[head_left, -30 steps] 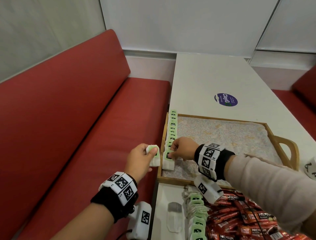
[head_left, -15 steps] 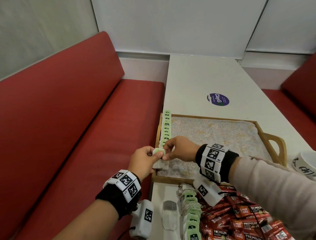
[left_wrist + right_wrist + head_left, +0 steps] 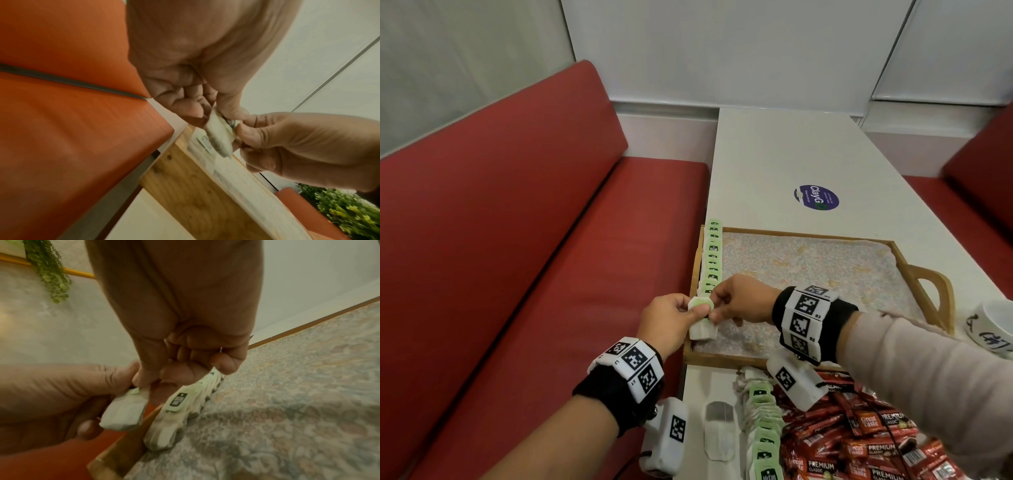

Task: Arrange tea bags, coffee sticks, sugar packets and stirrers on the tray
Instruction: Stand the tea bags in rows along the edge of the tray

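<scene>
A white tea bag with a green tag (image 3: 701,322) hangs just over the near left corner of the wooden tray (image 3: 756,360). My left hand (image 3: 695,310) pinches its top between thumb and fingers. My right hand (image 3: 717,309) pinches the same green tag from the other side. The left wrist view shows the tea bag (image 3: 218,131) between both hands, and in the right wrist view the tea bag (image 3: 125,408) hangs under my right hand (image 3: 147,379). A row of several tea bags (image 3: 712,257) lies along the tray's left wall and appears as the row (image 3: 179,404) beside the held one.
On the table in front of the tray lie a line of tea bags (image 3: 762,414), one loose tea bag (image 3: 719,433) and a heap of red coffee sticks (image 3: 859,435). A white mug (image 3: 993,325) stands right of the tray handle. A red bench (image 3: 517,274) runs along the left.
My right hand left the row in the tray and came to the tea bag in my left hand. My left hand carried that bag right, to the tray's corner.
</scene>
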